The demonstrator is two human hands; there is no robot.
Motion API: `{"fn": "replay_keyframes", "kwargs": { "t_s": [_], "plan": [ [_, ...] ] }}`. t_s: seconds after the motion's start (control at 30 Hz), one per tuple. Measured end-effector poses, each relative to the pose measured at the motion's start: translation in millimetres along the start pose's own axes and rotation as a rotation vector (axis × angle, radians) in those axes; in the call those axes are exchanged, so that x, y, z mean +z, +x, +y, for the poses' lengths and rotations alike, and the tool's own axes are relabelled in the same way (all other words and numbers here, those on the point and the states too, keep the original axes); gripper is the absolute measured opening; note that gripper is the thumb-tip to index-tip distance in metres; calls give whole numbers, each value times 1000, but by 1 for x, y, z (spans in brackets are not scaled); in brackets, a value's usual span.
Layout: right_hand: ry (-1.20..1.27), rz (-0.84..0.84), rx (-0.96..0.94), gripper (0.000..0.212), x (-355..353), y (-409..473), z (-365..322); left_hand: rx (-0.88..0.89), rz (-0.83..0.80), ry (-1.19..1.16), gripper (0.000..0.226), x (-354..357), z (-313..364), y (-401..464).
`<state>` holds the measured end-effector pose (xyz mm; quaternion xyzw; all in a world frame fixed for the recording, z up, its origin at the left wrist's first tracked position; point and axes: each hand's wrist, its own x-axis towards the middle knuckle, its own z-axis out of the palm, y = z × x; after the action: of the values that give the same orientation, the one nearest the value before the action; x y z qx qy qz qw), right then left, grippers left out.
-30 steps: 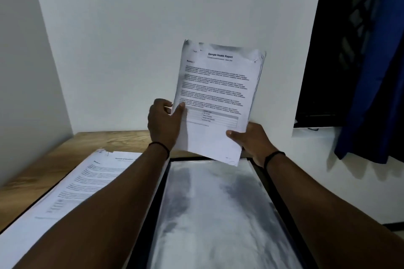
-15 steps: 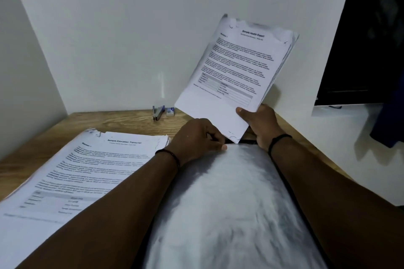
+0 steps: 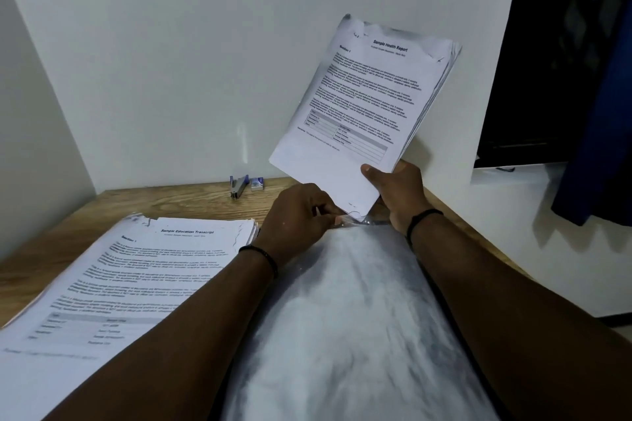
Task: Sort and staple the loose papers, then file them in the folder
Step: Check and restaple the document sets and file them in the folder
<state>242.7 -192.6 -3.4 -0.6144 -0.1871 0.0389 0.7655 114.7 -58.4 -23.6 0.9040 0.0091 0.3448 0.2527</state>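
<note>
A thick stack of printed sheets point(image 3: 113, 287), its top page headed "Sample Education Transcript", lies flat at the left of the wooden table point(image 3: 191, 198), the upper corners ragged. Behind it, near the white wall, a small stapler point(image 3: 238, 187) stands just beside a box of staples point(image 3: 257, 183). At centre, the left hand point(image 3: 301, 215), a dark band at its wrist, curls its fingers in a pinching grip on the top edge of a clear plastic sleeve point(image 3: 355, 301) of the folder, which spreads glossy and wrinkled toward the camera between both forearms. To the right, the right hand point(image 3: 400, 191) holds a second sheaf, the "Sample Health Report" papers point(image 3: 366, 102), thumb over the front page and fingers behind, its grip closed on the lower corner. The sheaf is raised and tilted, its bottom corner at the sleeve's opening, by the left fingertips. A blue cloth point(image 3: 602, 113) hangs at the far right against a dark window.
</note>
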Motion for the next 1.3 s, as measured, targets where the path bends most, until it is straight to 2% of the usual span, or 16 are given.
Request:
{"fn": "replay_keyframes", "kwargs": {
  "t_s": [0.23,0.37,0.57,0.7,0.9,1.03,1.2,1.3],
  "plan": [
    [24,4,16,21,0,5,-17,-22,-28,-90,17,0,5,-6],
    [-4,25,13,18,0,8,-22,76,-20,0,14,-2,9,-4],
    [-51,-9,-51,20,-3,10,-36,-27,-148,-96,16,-2,15,-8],
    [-80,-99,47,31,0,8,-38,-7,-127,-170,18,-4,14,-8],
    [-106,-171,175,36,4,3,-26,35,-55,-141,15,-7,10,-7],
    [-159,-254,226,40,-1,3,-26,26,-69,-132,14,-7,10,-6],
    [-72,-103,172,40,-7,7,-23,-11,-68,-191,24,-5,11,-4],
    [-58,-102,170,37,-7,8,-22,-39,-97,-238,23,-3,13,-3]
  ]
}}
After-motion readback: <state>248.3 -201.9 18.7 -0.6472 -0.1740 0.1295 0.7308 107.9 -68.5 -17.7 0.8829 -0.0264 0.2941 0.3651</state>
